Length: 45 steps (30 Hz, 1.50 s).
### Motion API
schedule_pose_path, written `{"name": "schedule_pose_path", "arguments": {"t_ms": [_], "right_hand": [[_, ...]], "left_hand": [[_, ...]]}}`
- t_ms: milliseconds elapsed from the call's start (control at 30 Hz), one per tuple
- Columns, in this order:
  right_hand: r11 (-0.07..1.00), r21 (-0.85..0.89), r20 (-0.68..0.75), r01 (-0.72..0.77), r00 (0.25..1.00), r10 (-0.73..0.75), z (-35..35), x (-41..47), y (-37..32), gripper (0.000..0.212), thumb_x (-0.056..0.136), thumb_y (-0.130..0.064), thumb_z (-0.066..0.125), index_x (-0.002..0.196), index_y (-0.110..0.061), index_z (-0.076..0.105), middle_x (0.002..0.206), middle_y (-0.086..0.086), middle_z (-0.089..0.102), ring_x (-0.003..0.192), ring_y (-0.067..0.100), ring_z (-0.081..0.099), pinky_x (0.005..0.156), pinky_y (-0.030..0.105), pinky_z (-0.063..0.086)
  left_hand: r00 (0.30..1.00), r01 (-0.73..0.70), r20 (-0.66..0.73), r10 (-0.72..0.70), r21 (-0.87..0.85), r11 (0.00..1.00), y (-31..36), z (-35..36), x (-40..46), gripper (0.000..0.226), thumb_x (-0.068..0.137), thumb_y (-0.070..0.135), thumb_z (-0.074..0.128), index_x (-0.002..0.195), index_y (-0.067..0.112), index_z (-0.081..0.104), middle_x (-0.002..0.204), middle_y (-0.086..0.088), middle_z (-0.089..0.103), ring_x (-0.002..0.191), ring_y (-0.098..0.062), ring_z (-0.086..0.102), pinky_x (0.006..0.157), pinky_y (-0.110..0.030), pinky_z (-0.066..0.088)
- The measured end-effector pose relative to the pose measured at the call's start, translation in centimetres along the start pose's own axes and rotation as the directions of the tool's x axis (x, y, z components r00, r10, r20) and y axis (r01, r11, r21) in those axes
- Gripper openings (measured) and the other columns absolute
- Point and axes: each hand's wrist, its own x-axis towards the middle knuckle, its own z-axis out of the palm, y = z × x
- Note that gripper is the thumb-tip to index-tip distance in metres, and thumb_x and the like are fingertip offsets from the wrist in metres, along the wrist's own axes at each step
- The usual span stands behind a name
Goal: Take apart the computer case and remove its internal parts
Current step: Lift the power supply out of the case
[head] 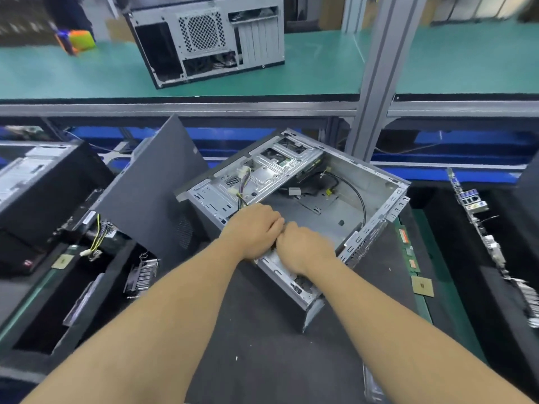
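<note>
An open grey computer case (376, 182) lies on its side on the dark mat, its inside mostly bare. A metal drive cage (271, 170) spans its far left part, with a bundle of coloured wires (243, 185) hanging beside it and a black cable (354, 191) curving across the floor. My left hand (252, 228) and my right hand (303, 246) meet knuckle to knuckle at the case's near wall, fingers curled over something dark between them. What they hold is hidden.
The removed dark side panel (151, 185) leans to the left. Black bins on the left hold a power supply (102, 237) and a heatsink (143, 275). A motherboard (481, 225) stands in the right bin. A CPU chip (422, 285) lies nearby. Another case (210, 39) sits on the green shelf.
</note>
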Motion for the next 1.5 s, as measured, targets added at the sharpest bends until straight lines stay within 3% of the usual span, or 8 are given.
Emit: {"name": "schedule_pose_path", "arguments": {"t_ms": [167,233,300,500,733,1167,1333,1500], "right_hand": [[0.999,-0.019,-0.109,-0.029,0.994,0.027,1.0,0.2,-0.3,0.029,0.103,-0.036,0.019,0.098,-0.016,0.039,0.105,0.016,0.064,0.095,0.039,0.061,0.070,0.041,0.038],[0.996,-0.073,-0.111,-0.055,0.993,0.047,0.3,1.0,-0.1,0.032,0.103,-0.037,0.019,0.103,-0.015,0.043,0.106,0.014,0.063,0.096,0.038,0.060,0.070,0.041,0.039],[0.996,-0.061,-0.128,-0.069,0.990,0.061,0.0,1.3,0.1,0.039,0.104,-0.038,0.017,0.109,-0.014,0.046,0.107,0.013,0.062,0.099,0.038,0.059,0.071,0.041,0.038],[0.993,-0.111,-0.060,0.036,0.997,-0.043,0.6,0.3,0.4,0.026,0.103,-0.030,0.020,0.101,-0.012,0.039,0.089,0.008,0.047,0.075,0.033,0.050,0.060,0.041,0.034],[0.995,-0.091,-0.080,0.034,0.996,-0.041,1.0,-0.1,-0.3,0.018,0.101,-0.027,0.028,0.099,-0.013,0.038,0.094,0.012,0.060,0.087,0.039,0.060,0.064,0.040,0.036],[0.996,-0.088,-0.022,-0.009,1.000,0.007,-0.2,0.5,-0.5,0.005,0.094,-0.017,0.037,0.097,-0.012,0.038,0.093,0.009,0.055,0.078,0.030,0.049,0.067,0.039,0.038],[0.991,-0.128,-0.042,0.036,0.998,-0.041,0.9,0.4,0.1,0.030,0.102,-0.027,0.020,0.107,-0.010,0.045,0.087,0.004,0.042,0.074,0.029,0.047,0.062,0.041,0.034],[0.998,-0.063,-0.063,-0.002,0.998,-0.002,1.1,1.1,-0.1,0.009,0.095,-0.023,0.030,0.093,-0.016,0.035,0.070,-0.001,0.040,0.071,0.030,0.047,0.065,0.038,0.036]], "left_hand": [[0.995,-0.061,-0.071,0.066,0.059,0.996,-1.0,0.7,0.2,0.031,0.103,0.027,0.035,0.076,0.027,0.049,0.086,0.007,0.056,0.101,-0.021,0.054,0.094,-0.036,0.035],[0.996,-0.055,-0.055,0.063,0.146,0.988,-1.2,1.0,0.2,0.034,0.106,0.029,0.029,0.102,0.027,0.062,0.110,0.010,0.063,0.116,-0.014,0.051,0.118,-0.038,0.017],[0.998,-0.048,-0.040,0.055,0.168,0.985,-1.3,1.1,0.4,0.039,0.107,0.030,0.026,0.121,0.027,0.062,0.124,0.011,0.062,0.124,-0.012,0.050,0.123,-0.040,0.006],[0.999,-0.035,0.017,0.033,0.163,0.986,-1.4,1.2,0.7,0.044,0.105,0.033,0.024,0.092,0.027,0.066,0.105,0.011,0.066,0.109,-0.012,0.057,0.122,-0.035,0.006],[0.997,-0.066,-0.025,0.071,0.162,0.985,-1.4,1.1,0.5,0.050,0.102,0.039,0.020,0.082,0.026,0.064,0.097,0.012,0.065,0.103,-0.011,0.053,0.121,-0.035,0.014],[0.993,-0.082,-0.061,0.099,0.237,0.968,-1.3,1.2,0.5,0.045,0.103,0.034,0.023,0.080,0.025,0.061,0.095,0.010,0.065,0.100,-0.013,0.055,0.114,-0.035,0.022],[0.992,-0.098,-0.058,0.116,0.247,0.964,-1.5,1.4,0.6,0.046,0.103,0.036,0.022,0.078,0.026,0.060,0.093,0.012,0.063,0.098,-0.012,0.054,0.112,-0.033,0.022],[0.992,-0.094,-0.058,0.110,0.219,0.971,-1.5,1.4,0.6,0.055,0.098,0.041,0.013,0.087,0.025,0.065,0.100,0.011,0.066,0.103,-0.011,0.053,0.113,-0.030,0.017]]}}
